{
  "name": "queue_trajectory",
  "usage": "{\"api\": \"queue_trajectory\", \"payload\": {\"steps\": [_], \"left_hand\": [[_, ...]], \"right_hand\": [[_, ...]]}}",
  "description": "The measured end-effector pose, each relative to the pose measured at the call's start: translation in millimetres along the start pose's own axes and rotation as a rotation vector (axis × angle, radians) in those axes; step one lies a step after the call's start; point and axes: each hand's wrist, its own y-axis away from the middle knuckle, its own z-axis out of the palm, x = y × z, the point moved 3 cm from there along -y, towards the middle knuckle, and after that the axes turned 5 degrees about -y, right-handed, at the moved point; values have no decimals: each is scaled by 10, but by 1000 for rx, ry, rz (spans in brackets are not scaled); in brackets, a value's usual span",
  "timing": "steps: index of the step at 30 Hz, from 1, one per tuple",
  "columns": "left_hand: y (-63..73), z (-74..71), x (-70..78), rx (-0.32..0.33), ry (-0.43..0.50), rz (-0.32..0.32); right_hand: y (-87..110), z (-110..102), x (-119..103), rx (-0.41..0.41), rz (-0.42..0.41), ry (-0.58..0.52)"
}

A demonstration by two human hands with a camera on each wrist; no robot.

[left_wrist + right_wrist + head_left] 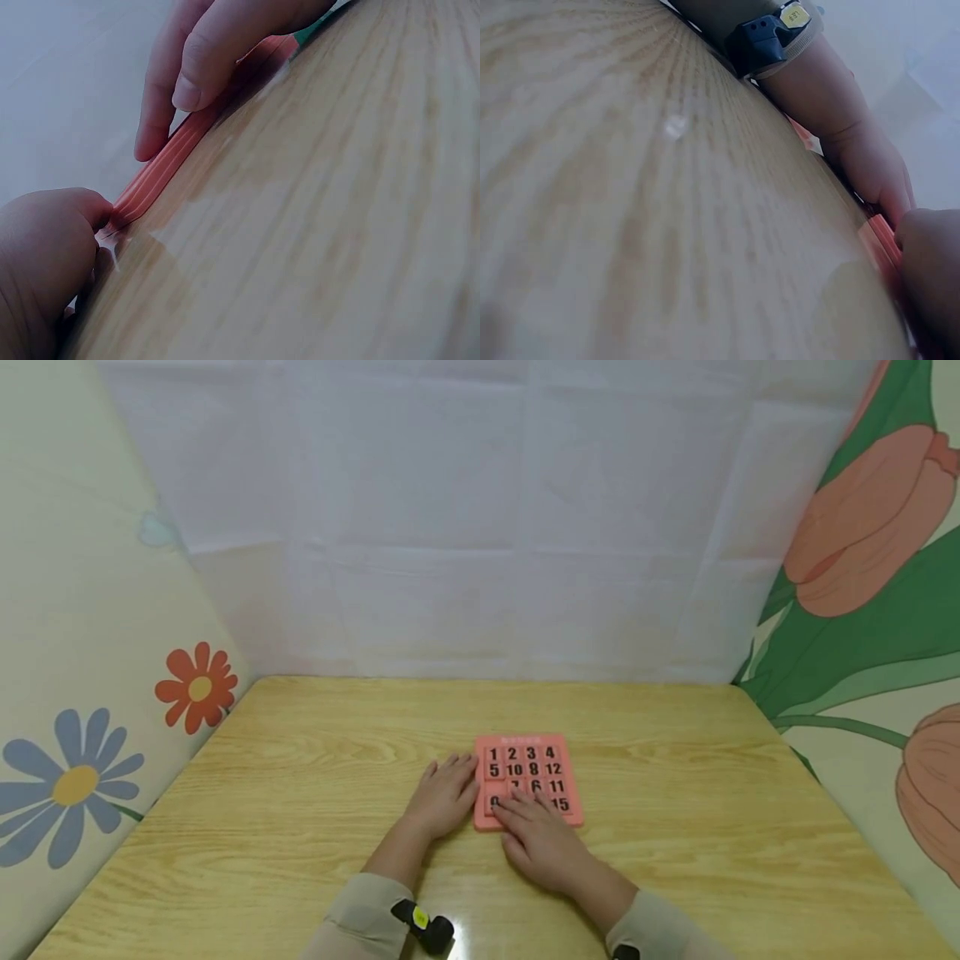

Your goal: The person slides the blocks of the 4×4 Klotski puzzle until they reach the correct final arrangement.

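Note:
A pink sliding number puzzle point(576, 802) lies flat on the table, its black-numbered tiles set in rows. A bare slot point(495, 787) shows at the left of the third row, between the tiles marked 5 point(494, 770) and 9 point(493, 802). My left hand point(442, 797) rests against the puzzle's left edge; in the left wrist view its thumb is at the corner of the frame. My right hand point(546, 845) lies over the lower part with extended fingers, the fingertips on the lower tiles beside the 9. It hides part of the bottom row.
The wood-grain table point(315, 760) stretches out on all sides of the puzzle. A white cloth point(450, 527) hangs behind it, with flower-printed panels point(75, 610) at the sides. A black wrist camera point(431, 931) sits at the left cuff.

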Motion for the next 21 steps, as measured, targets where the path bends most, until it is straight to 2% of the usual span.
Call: {"api": "queue_trajectory", "payload": {"steps": [6,21], "left_hand": [[10,7,1,7,8,5],[1,21,-16,11,-1,2]], "right_hand": [[-48,6,3,21,-4,22],[-37,-18,-34,-2,6,-7]]}}
